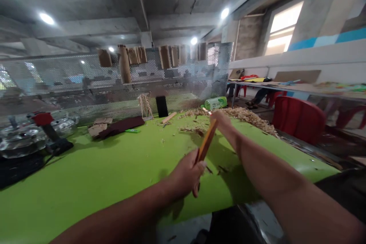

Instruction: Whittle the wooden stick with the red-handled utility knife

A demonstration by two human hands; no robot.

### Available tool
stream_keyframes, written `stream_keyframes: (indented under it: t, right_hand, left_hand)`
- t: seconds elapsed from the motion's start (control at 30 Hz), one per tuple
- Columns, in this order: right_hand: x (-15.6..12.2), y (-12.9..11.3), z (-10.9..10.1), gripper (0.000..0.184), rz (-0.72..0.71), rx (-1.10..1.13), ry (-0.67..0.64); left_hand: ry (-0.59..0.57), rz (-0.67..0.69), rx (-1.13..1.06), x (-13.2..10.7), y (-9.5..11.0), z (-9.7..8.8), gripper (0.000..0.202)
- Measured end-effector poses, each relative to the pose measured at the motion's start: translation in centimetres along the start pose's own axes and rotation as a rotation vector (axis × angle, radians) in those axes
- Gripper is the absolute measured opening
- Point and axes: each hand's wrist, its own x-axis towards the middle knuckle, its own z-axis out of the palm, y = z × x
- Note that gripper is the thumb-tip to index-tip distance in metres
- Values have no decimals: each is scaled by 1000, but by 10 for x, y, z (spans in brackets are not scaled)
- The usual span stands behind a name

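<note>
The green bottle (216, 103), lying on its side at the far edge of the green tabletop (114, 164), makes a good landmark: the wooden strip (207, 141) slants up on the near side of it, its far end pointing roughly its way. The left hand (187, 171), well nearer than the bottle, has its fingers wrapped round the lower part of the strip, the thumb lying along it, with a short stub poking out below. The right hand (221, 120) is at the strip's far end, just on the near side of the bottle; its fingers are blurred and turned away, so I can't tell whether they pinch the wood or some small tool. To work well here, I'd judge, the left grip should stay firm and low, so the strip doesn't twist, with strokes short and light and the left thumb clear of their path. The pale wood shavings (248, 118) heaped right of the bottle are best kept from under the forearm, lest they slip.
</note>
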Motion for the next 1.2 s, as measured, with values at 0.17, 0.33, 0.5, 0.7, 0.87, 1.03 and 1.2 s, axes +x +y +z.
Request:
stream_keyframes:
  t: [0.17,0.33,0.5,0.7,0.87,1.03,1.2]
  right_hand:
    - [4,-3,0,38,-4,56,67]
    - [-40,-54,21,34,-340,-16,-9]
    - [-70,-72,25,35,-540,-133,-78]
    - [-83,-80,25,33,-583,-207,-104]
    - [-83,-84,28,33,-543,-232,-95]
    - [-77,-80,26,35,-524,-223,-66]
    - [-71,-75,27,35,-542,-227,-22]
  left_hand:
    - [136,-108,-122,20,1,-24,21]
    - [211,-149,-251,38,-5,-43,9]
    - [197,-127,-290,44,-11,-45,20]
    - [188,-68,-189,46,-10,-47,11]
    - [287,-105,-99,42,0,-38,8]
    - [273,-144,-119,38,7,-30,10]
    - [247,-125,-94,40,4,-31,11]
